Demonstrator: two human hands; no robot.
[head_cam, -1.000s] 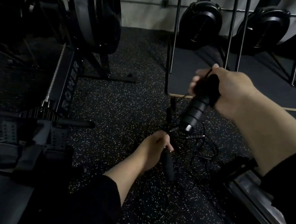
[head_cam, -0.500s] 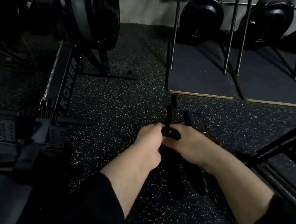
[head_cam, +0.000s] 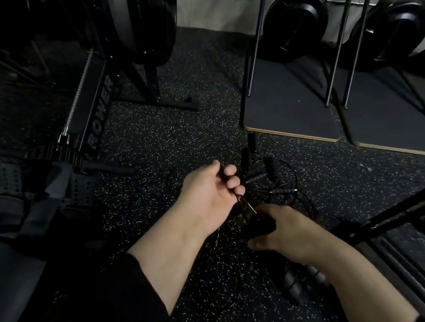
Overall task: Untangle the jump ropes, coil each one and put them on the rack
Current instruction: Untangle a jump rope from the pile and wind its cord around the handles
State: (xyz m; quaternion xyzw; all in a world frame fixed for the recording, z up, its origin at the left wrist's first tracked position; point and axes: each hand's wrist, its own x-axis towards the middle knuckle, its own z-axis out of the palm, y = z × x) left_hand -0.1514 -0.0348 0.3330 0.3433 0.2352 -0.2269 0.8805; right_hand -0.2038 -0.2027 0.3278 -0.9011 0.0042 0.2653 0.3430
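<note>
Here we log: left hand (head_cam: 205,202) pinches thin rope cable (head_cam: 249,207); right hand (head_cam: 288,231) grips black handle (head_cam: 259,226); tangled jump ropes (head_cam: 270,177) on floor (head_cam: 155,141).

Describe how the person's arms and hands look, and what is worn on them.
Both hands are bare: the left hand and the right hand have no gloves, rings or watch visible. Each forearm is uncovered, with a black sleeve pushed up toward the elbow.

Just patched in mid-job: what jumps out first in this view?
Centre frame, both hands work a tangle of jump ropes on the speckled floor: the left hand grips a thin cord, and the right hand holds a black handle. Loose handles lie just beyond. A rower stands at left.
</note>
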